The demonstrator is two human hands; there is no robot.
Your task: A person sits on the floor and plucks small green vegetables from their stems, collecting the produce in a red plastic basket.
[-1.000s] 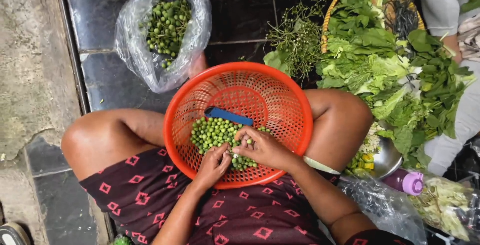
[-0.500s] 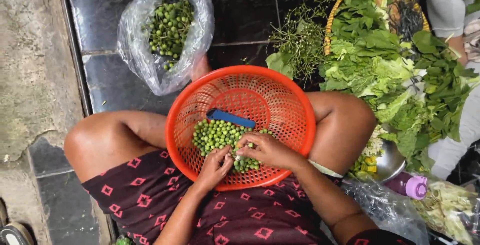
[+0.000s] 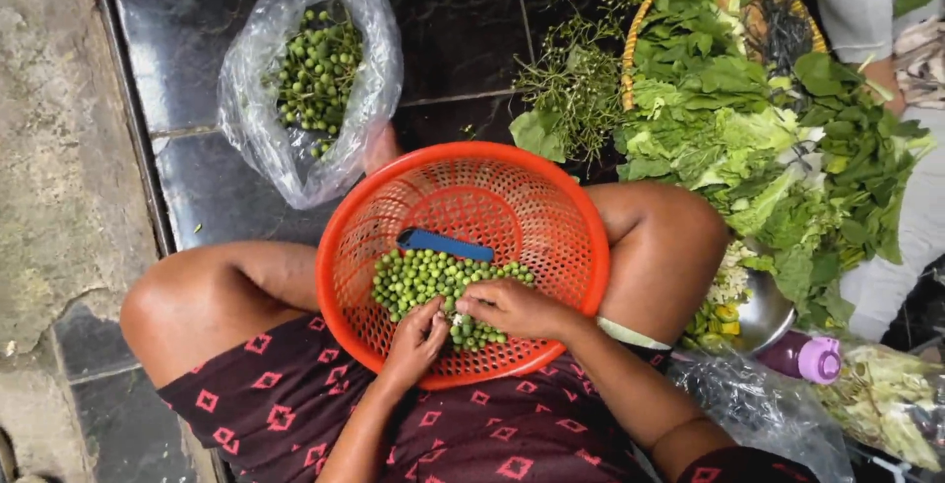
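Two hands meet over the near edge of a heap of small green berries (image 3: 433, 281) in an orange basket (image 3: 345, 247) that rests on the person's lap. The left hand (image 3: 418, 340) has its fingertips pinched together on what looks like one berry; the right hand (image 3: 512, 308) lies curled over the pile beside it, and whether its grip holds anything cannot be told, since the fingers cover what is under them.

The basket is balanced on the thighs with no other support, so a shift of a knee could tip it and roll the berries onto the dark tiled floor (image 3: 463, 30). A blue flat object (image 3: 445, 244) lies in the basket just far of the heap; whether it is a knife or only a handle is unclear, and a bare edge near working fingers would be a risk. The clear plastic bag (image 3: 295, 138) of more berries, far left, gapes open and could spill if nudged.

At the right, the tray of leafy greens (image 3: 748, 119) is cut off, as is another person's sleeve (image 3: 847, 0).
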